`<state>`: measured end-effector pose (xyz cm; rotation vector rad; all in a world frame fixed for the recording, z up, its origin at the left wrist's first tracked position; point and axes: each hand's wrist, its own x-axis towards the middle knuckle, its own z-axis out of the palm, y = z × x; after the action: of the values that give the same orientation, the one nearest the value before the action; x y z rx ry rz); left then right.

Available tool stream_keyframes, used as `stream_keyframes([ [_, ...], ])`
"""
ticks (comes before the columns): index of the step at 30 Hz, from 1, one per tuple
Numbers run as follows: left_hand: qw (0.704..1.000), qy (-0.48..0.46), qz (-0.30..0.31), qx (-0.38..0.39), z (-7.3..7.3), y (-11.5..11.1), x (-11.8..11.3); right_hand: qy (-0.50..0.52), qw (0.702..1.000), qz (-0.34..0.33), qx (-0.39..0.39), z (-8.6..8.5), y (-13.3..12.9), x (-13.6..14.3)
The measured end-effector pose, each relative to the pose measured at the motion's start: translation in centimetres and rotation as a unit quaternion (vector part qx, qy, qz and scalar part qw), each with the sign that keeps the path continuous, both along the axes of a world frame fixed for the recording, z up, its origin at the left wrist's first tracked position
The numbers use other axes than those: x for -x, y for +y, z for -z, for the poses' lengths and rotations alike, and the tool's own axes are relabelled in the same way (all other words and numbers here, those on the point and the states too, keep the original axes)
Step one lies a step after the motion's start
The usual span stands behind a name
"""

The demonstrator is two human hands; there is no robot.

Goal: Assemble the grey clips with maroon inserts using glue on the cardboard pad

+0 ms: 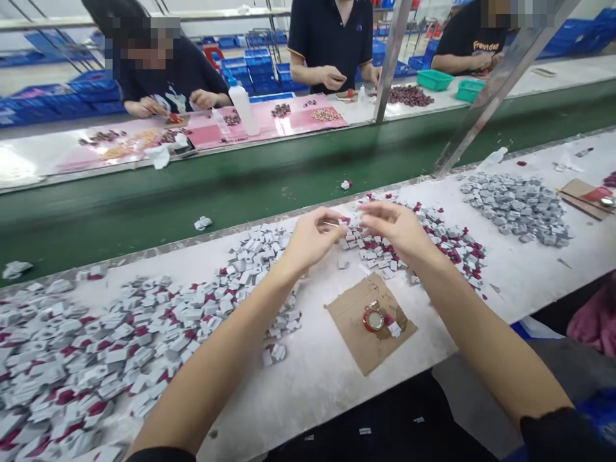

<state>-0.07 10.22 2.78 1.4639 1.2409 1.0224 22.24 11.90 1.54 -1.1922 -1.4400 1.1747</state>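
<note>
Cardboard square (349, 330) nearest, red-rimmed round container (373, 319) on it, one loose piece (394, 329) just beside that. Farther out, left hand (312, 239) has thumb and fingertips pinched on a small maroon-and-white piece (344, 220), above the table; right hand (397, 228) faces it, fingers bent toward thumb (blurry, can't tell if gripping anything). Mixed grey-and-maroon pile (457, 249) by right forearm, then green belt (289, 186), white bottle (244, 112) on the far table.
</note>
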Motion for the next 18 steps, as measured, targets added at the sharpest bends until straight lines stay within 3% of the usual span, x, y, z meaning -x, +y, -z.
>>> stream_keyframes([
  [3, 0.989, 0.099, -0.109, -0.004, 0.1, 3.5, 2.0, -0.215, 0.971, 0.088, -0.052, -1.0, 6.4, 2.1],
  [8, 0.967, 0.176, -0.182, 0.042, 1.3, 8.2, 2.9, -0.335, 0.938, 0.086, -0.031, -0.3, 13.5, 7.2],
  [13, 0.946, 0.215, -0.226, 0.092, 2.6, 12.4, 2.4, -0.371, 0.926, 0.060, -0.028, 1.2, 15.6, 9.6],
  [18, 0.941, 0.222, -0.224, 0.121, 2.5, 15.0, 1.7, -0.331, 0.939, 0.041, -0.076, 0.0, 13.5, 6.7],
])
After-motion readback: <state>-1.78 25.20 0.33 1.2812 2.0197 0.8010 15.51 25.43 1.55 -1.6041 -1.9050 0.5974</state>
